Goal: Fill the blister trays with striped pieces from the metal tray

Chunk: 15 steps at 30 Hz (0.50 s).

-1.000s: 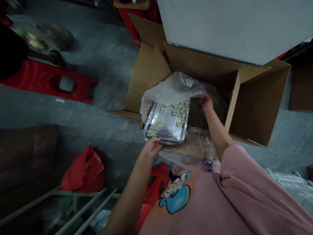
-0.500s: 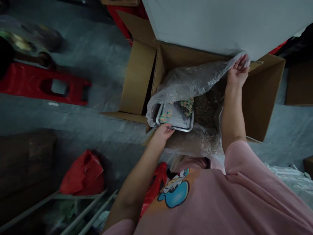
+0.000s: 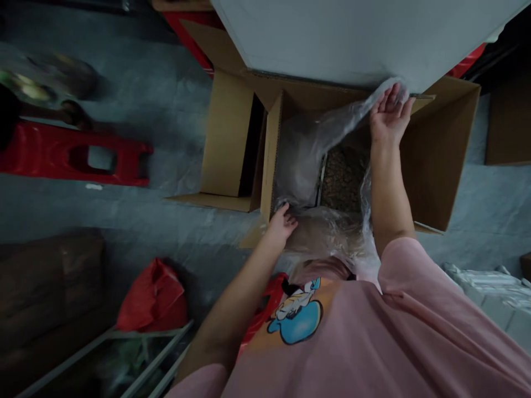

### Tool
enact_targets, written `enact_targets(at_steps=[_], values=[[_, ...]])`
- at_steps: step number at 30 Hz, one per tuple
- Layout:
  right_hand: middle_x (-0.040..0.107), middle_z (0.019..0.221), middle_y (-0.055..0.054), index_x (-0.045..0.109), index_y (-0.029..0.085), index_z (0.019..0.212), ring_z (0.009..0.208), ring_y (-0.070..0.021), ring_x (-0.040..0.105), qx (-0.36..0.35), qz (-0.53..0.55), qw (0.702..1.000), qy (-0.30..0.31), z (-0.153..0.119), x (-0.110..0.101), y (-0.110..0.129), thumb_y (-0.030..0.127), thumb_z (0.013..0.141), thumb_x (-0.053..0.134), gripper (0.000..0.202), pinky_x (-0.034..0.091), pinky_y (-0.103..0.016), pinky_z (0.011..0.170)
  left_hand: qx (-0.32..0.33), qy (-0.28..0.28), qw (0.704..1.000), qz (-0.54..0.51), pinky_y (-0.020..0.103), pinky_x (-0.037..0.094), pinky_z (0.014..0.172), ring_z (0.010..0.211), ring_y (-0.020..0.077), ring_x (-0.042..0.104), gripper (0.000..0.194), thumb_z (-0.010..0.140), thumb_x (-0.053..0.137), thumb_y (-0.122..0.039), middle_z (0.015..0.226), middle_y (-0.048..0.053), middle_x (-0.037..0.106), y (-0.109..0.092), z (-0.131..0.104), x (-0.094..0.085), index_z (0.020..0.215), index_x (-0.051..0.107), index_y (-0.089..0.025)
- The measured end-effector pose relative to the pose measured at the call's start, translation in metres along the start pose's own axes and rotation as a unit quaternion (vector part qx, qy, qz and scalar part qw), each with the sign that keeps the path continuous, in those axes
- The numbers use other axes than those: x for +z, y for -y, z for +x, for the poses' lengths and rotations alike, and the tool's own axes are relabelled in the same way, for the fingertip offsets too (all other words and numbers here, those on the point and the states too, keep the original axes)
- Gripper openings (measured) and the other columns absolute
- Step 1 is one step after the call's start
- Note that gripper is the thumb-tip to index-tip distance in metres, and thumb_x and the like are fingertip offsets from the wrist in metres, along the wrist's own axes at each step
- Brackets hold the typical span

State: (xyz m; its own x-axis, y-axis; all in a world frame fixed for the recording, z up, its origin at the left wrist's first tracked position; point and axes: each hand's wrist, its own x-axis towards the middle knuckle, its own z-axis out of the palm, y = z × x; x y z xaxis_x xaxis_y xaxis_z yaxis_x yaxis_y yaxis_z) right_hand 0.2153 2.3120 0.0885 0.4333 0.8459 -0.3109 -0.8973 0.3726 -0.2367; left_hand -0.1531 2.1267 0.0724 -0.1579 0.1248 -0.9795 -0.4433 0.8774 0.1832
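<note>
A clear plastic bag (image 3: pixel 301 166) lines an open cardboard box (image 3: pixel 271 143) in front of me. My right hand (image 3: pixel 389 116), palm up, holds the bag's far edge raised at its fingers. Near the box's left front corner is my left hand (image 3: pixel 283 225), thumb and fingers apart, next to the bag's near edge; no tray is in it. Inside the bag, the thin rim of a tray (image 3: pixel 321 179) shows, the rest of it hidden under plastic. Many small brownish pieces (image 3: pixel 343 179) lie to its right, too dim to name.
A large white surface (image 3: pixel 332 44) stands over the box's far side. Box flaps (image 3: pixel 226 143) stick out left. A red stool (image 3: pixel 70 153) is on the floor at left, a person's arm beside it. A red bag (image 3: pixel 153 298) rests on a metal frame at lower left.
The metal tray with small colourful pieces has left my left hand and gone down into the bag, mostly out of sight. My right hand still holds the bag up.
</note>
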Motion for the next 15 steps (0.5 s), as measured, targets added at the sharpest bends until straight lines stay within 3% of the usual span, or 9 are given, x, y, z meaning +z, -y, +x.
enact_targets(at_steps=[4,7,11,13,15], values=[[0.065,0.129,0.001,0.069,0.021,0.090,0.137,-0.0215,0.048,-0.075,-0.292,0.953,0.033,-0.013,-0.019,-0.011,0.034,0.103,0.023,0.049,0.055,-0.042,0.086,0.149,0.086,0.985,0.020,0.040,0.043,0.106,0.137,0.0269,0.045,0.053,0.081,0.069,-0.052,0.146,0.011,0.048,-0.003,-0.024,0.038,0.128,0.055,-0.030],[0.060,0.129,-0.006,0.065,0.020,0.107,0.133,-0.0190,0.052,-0.067,-0.400,0.914,0.016,-0.041,-0.032,-0.028,0.040,0.103,0.022,0.047,0.054,-0.044,0.094,0.311,0.154,0.933,0.091,0.042,0.032,0.115,0.146,0.0272,0.032,0.066,0.078,0.075,-0.045,0.156,0.009,0.037,-0.002,-0.039,0.076,0.137,0.049,-0.031],[0.061,0.117,-0.003,0.057,0.027,0.116,0.121,-0.0187,0.059,0.036,-0.486,0.873,-0.007,-0.102,-0.031,-0.077,0.057,0.097,0.036,0.041,0.056,-0.043,0.092,0.438,0.180,0.860,0.187,0.043,0.025,0.119,0.153,0.0322,0.009,0.092,0.065,0.087,-0.028,0.164,0.011,0.019,0.006,-0.049,0.116,0.145,0.042,-0.028],[0.063,0.108,-0.001,0.056,0.028,0.114,0.111,-0.0167,0.062,0.113,-0.477,0.872,-0.002,-0.128,-0.020,-0.104,0.053,0.094,0.047,0.034,0.055,-0.039,0.092,0.483,0.154,0.841,0.191,0.042,0.022,0.121,0.154,0.0314,0.002,0.091,0.067,0.085,-0.023,0.165,0.013,0.014,0.002,-0.048,0.128,0.146,0.040,-0.023],[0.065,0.101,0.000,0.057,0.026,0.110,0.101,-0.0148,0.065,0.179,-0.446,0.876,0.042,-0.142,-0.007,-0.123,0.045,0.091,0.056,0.026,0.054,-0.036,0.093,0.516,0.134,0.829,0.171,0.039,0.022,0.120,0.154,0.0290,0.008,0.082,0.072,0.080,-0.019,0.163,0.014,0.021,-0.011,-0.042,0.135,0.145,0.041,-0.020]])
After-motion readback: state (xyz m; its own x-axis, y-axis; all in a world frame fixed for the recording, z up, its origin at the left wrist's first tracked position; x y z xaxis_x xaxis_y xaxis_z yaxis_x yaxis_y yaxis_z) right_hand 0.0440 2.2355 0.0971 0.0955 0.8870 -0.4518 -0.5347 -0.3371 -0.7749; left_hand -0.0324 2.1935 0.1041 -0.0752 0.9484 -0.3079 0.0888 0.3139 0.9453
